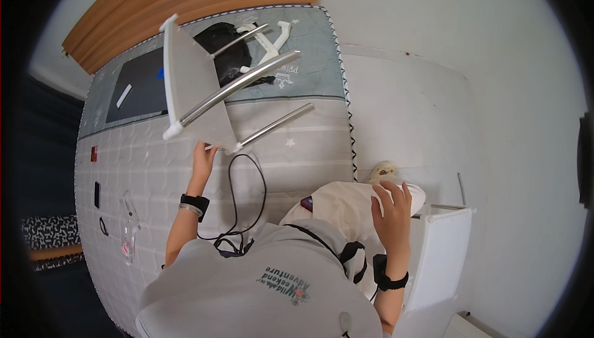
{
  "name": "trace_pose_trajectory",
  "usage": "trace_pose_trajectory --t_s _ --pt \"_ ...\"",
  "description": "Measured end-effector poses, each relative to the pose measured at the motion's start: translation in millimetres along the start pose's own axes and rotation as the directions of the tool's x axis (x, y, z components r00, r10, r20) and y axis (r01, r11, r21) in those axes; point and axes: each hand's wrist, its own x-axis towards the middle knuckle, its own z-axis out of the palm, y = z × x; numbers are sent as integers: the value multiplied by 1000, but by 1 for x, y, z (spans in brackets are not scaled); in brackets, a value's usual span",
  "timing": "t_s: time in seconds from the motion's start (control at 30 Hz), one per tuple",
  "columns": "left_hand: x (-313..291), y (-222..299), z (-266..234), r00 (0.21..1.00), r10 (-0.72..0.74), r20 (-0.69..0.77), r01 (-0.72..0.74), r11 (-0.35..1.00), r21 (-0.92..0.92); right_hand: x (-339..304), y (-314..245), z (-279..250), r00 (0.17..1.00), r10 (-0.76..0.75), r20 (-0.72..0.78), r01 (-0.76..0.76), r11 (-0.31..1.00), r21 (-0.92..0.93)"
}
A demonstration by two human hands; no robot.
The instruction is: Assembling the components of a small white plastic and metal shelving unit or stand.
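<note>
A white shelf panel (pixel 198 90) with shiny metal tubes (pixel 241 87) at its corners stands tilted on edge over the bed. My left hand (pixel 203 160) grips the panel's near lower edge, its fingers closed there and the fingertips partly hidden. Close to that hand, a white corner piece (pixel 236 147) joins one tube to the panel. Away from the panel, my right hand (pixel 393 210) hangs over my right thigh, fingers apart and holding nothing. Past the tubes, white plastic frame parts (pixel 271 46) lie on a black plastic bag (pixel 224 44).
A black cable (pixel 265 183) loops across the bed (pixel 309 152) by my lap. Leftward lie a dark grey board (pixel 141 81), a phone (pixel 97 194) and a clear plastic bottle (pixel 128 239). A white box-like unit (pixel 440 257) stands on the floor at my right.
</note>
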Motion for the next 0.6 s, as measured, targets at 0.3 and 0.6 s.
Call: trace_pose_trajectory --t_s 0.3,0.6 --pt "-5 -10 13 999 -46 23 44 997 66 -31 10 4 992 126 10 -126 991 34" --pt "-6 -39 43 907 -199 371 10 891 454 -71 30 5 938 343 -40 -341 938 59"
